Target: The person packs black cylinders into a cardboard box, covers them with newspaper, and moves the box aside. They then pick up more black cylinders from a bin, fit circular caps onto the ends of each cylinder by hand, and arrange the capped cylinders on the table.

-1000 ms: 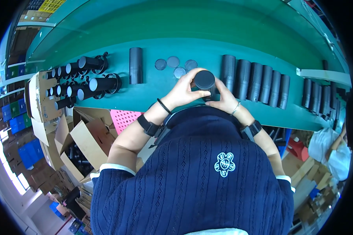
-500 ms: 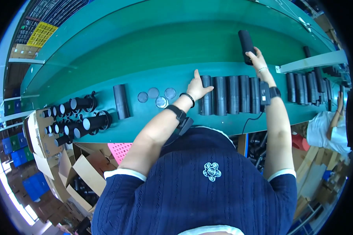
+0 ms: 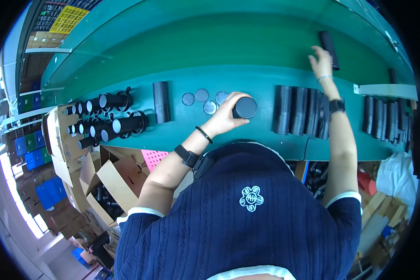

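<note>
My left hand [image 3: 225, 115] is wrapped round a black ribbed cylinder [image 3: 245, 108], held on end so that its dark round top faces up. At the far right, my right hand [image 3: 322, 63] has its fingers apart beside another black cylinder [image 3: 330, 49] on the green belt. Between my hands, several black cylinders [image 3: 298, 111] lie side by side on the bench. Left of my left hand are dark round discs [image 3: 201, 95] and a shiny silver one [image 3: 210, 108]. A single black cylinder [image 3: 161, 101] lies farther left.
Black mug-like parts with handles [image 3: 128, 124] lie in two rows at the left, beside a cardboard box [image 3: 63, 135]. A white post [image 3: 387, 90] stands at the right, with more black cylinders [image 3: 382, 119] past it. An open carton [image 3: 121, 179] sits below the bench edge.
My left hand has taken a cylinder from the row's left end and stood it upright. My right hand has let go of its cylinder, now on the belt farther right.
</note>
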### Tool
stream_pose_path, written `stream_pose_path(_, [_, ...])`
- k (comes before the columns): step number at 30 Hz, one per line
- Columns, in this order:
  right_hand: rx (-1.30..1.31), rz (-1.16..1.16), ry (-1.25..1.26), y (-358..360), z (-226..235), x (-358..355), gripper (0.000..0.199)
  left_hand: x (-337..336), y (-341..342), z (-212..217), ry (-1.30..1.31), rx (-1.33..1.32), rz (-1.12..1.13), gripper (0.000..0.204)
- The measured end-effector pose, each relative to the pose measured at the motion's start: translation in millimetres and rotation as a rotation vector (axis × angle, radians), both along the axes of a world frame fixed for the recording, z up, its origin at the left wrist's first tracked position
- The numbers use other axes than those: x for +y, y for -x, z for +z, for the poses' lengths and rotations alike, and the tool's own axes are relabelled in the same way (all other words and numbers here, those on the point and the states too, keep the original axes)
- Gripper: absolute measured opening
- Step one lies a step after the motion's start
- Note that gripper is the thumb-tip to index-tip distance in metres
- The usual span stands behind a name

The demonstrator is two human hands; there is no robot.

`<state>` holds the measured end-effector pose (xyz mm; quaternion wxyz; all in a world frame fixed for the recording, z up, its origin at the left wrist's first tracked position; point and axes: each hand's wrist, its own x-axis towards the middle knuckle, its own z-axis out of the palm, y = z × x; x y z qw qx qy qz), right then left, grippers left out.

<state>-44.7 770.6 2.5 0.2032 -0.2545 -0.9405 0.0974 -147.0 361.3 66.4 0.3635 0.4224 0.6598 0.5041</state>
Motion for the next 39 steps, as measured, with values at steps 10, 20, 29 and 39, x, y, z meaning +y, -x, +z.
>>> stream_pose_path(10, [0.126,0.367,1.679,-29.4,64.6,-257.6,0.037,-7.4,-5.4,-8.4,-0.009,-0.037,-0.023,0.067])
stream_pose_path(20, [0.214,0.572,0.843,-33.6,72.2,-278.3,0.066,-16.8,0.9,-8.7,-0.037,0.14,-0.013,0.068])
stream_pose_path(29, [0.247,0.373,1.023,-27.9,62.6,-293.4,0.067,-16.0,-10.7,1.5,-0.048,0.218,0.108,0.059])
stream_pose_path(39, [0.203,0.435,1.122,-27.4,76.5,-299.9,0.072,-23.2,-5.9,-8.2,-0.093,0.236,0.111,0.055])
